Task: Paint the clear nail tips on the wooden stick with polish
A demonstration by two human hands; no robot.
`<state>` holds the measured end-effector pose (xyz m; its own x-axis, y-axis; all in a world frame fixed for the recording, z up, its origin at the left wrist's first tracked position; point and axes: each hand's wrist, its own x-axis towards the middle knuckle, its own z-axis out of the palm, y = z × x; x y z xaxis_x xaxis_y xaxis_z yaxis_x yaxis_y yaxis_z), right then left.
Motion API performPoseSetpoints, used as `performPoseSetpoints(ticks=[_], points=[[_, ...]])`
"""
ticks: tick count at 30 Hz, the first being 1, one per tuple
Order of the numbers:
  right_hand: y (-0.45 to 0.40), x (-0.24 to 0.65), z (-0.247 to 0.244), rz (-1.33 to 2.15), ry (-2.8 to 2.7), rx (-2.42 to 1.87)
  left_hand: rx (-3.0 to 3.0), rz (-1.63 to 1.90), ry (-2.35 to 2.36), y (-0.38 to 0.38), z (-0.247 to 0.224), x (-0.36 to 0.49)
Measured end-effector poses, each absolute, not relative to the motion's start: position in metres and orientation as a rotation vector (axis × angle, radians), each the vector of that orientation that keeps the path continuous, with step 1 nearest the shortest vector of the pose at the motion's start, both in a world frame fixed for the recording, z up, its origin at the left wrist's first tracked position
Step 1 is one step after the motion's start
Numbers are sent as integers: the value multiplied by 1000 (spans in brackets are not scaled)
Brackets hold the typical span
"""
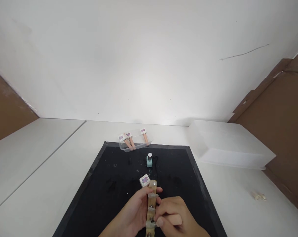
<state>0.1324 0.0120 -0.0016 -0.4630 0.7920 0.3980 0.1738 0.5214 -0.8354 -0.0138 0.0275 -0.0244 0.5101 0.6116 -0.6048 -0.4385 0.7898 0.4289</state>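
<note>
My left hand [136, 210] grips a narrow wooden strip [151, 215] that runs toward me. Several clear false nail tips [153, 195] sit crosswise along it, with small dark round spots between them. In my right hand [175, 210] a peach-coloured nail polish brush cap [173, 219] is pinched, its end close to a lower tip on the strip; the bristles are hidden by my fingers. A white square bottle [145, 180] with a purple label stands just beyond my left fingertips. Farther off is a small teal nail polish bottle [149, 160] with a pale-topped cap.
A clear plastic tray [139, 146] at the mat's far edge holds 3 white bottles with peach caps [145, 140]. The black mat [109, 197] lies on a white table. At right sit a translucent white bin [235, 144] and a small beige item [259, 196]. Brown cardboard [274, 131] borders the right side.
</note>
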Motion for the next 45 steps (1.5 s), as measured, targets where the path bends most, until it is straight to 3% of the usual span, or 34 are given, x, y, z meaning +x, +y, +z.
performPoseSetpoints(ticks=[17,45], points=[[11,127,0,1063,-1890,-741,243,656,803,23,-15,-13],[9,139,0,899,-1953,-847,235,653,801,22,-19,-11]])
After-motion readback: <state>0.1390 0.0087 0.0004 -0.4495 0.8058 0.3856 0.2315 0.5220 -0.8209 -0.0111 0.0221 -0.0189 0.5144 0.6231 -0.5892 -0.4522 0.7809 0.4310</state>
